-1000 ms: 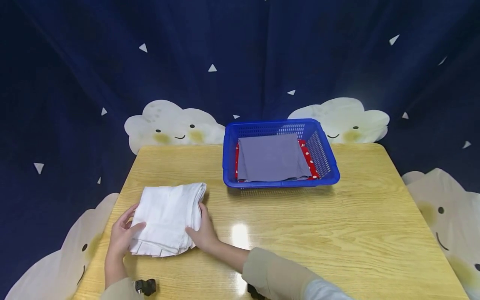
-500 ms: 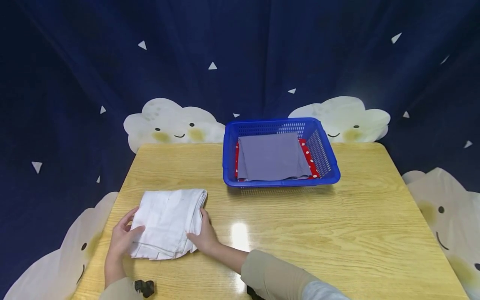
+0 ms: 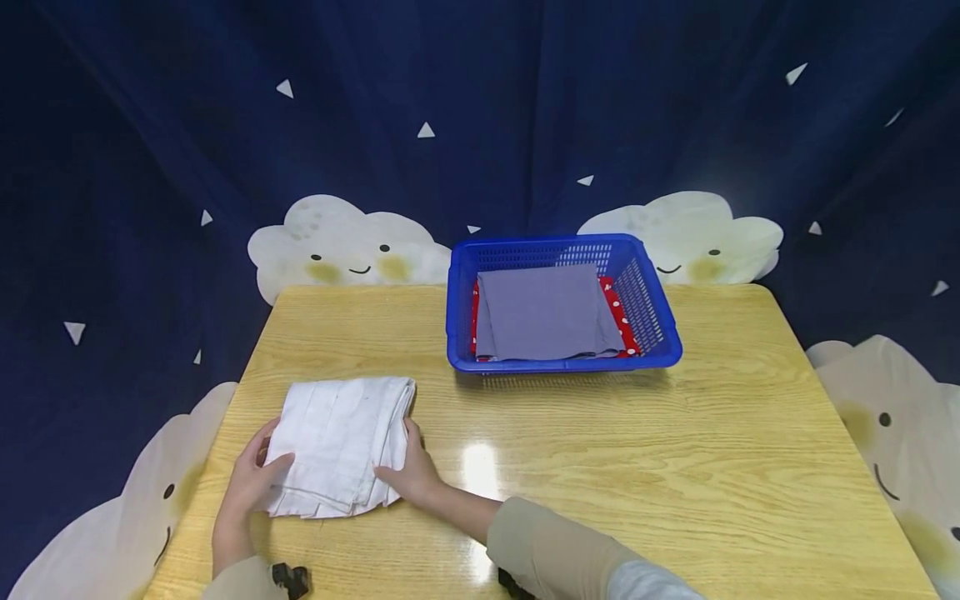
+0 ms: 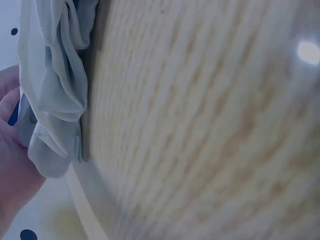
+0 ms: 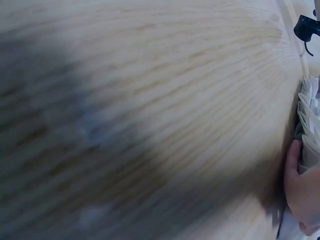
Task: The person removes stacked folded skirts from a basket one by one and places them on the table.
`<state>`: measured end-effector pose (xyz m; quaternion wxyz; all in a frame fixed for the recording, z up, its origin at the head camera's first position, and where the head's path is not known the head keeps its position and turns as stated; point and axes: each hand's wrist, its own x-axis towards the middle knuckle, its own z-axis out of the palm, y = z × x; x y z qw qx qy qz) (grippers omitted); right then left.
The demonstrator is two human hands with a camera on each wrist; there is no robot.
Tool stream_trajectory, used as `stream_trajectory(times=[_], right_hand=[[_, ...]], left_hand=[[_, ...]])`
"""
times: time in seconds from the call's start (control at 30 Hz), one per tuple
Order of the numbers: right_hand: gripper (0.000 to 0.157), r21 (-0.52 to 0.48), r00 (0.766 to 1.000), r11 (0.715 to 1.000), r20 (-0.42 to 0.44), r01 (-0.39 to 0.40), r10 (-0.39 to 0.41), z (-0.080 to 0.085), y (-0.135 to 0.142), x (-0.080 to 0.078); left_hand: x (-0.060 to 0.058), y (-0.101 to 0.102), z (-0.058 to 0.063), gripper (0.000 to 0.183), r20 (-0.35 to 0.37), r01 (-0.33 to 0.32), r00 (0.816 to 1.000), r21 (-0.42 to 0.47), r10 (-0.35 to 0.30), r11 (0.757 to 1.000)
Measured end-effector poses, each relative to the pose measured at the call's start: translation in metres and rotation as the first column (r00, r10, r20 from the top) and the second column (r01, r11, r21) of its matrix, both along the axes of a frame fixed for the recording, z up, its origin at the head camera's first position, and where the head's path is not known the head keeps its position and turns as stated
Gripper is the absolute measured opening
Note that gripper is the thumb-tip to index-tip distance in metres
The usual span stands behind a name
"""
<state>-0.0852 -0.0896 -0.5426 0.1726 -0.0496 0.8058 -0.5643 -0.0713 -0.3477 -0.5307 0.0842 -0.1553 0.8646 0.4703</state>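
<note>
A folded white cloth [image 3: 337,437] with layered, ruffled near edges lies at the left of the table. My left hand [image 3: 251,477] grips its left side, thumb on top and fingers around the edge. On the opposite side my right hand [image 3: 412,473] holds the stacked layers, its thumb over the top near the front corner. In the left wrist view, loose folds of the white cloth [image 4: 60,95] hang beside the left hand [image 4: 17,165]. The right wrist view catches the right hand [image 5: 304,192] at the frame's edge, against the layered cloth edges [image 5: 311,125].
A blue plastic basket [image 3: 453,329] stands at the back middle of the wooden table [image 3: 720,450]. Inside it, a folded grey-purple cloth [image 3: 540,312] lies over a red cloth with white dots [image 3: 619,317]. A dark blue curtain [image 3: 480,100] hangs behind.
The white cloth's far edge has come slightly nearer and lower. Over the last half second the left hand has shifted a little to the right. Both hands keep their hold; the basket stays put.
</note>
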Motion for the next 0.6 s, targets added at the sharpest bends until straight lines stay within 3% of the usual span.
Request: stream_trajectory(times=[0.17,0.3,0.47,0.6], right_hand=[[0.089,0.058,0.996,0.994,0.0,-0.091,0.091,0.008,0.01,-0.005],[0.085,0.18,0.973,0.967,-0.11,-0.182,0.204,0.016,0.023,-0.012],[0.078,0.365,0.899,0.892,-0.241,-0.266,0.367,0.04,0.05,-0.022],[0.075,0.412,0.833,0.864,-0.337,-0.289,0.439,0.059,0.08,-0.035]], left_hand=[[0.0,0.004,0.003,0.065,-0.061,-0.003,0.998,-0.001,0.003,1.0],[-0.004,0.012,0.005,0.059,-0.194,-0.051,0.98,-0.07,0.037,0.996],[-0.018,0.029,0.013,0.055,-0.346,-0.116,0.935,-0.094,0.077,0.989],[-0.035,0.048,0.026,0.054,-0.422,-0.081,0.905,-0.065,0.046,0.995]])
